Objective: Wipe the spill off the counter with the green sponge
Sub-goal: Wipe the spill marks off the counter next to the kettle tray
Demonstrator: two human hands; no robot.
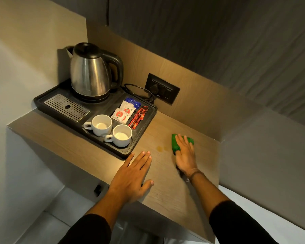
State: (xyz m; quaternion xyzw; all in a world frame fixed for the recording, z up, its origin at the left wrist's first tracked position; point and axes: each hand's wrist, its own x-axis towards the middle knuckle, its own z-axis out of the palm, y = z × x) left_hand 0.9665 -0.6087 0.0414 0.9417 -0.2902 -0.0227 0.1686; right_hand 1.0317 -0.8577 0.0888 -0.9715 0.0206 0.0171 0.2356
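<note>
A green sponge (175, 143) lies on the wooden counter (167, 191), right of centre. My right hand (185, 154) rests flat on top of it, fingers spread, covering most of it. Just left of the sponge sit two small yellowish spill spots (162, 148) on the wood. My left hand (133, 176) lies palm down on the counter near the front edge, fingers together, holding nothing, its fingertips close to the tray's corner.
A black tray (42, 101) fills the counter's left part, holding a steel kettle (90, 73), two white cups (102, 125), and sachets (123, 111). A wall socket (163, 88) with the kettle's cord sits on the back panel. The counter ends at the right edge.
</note>
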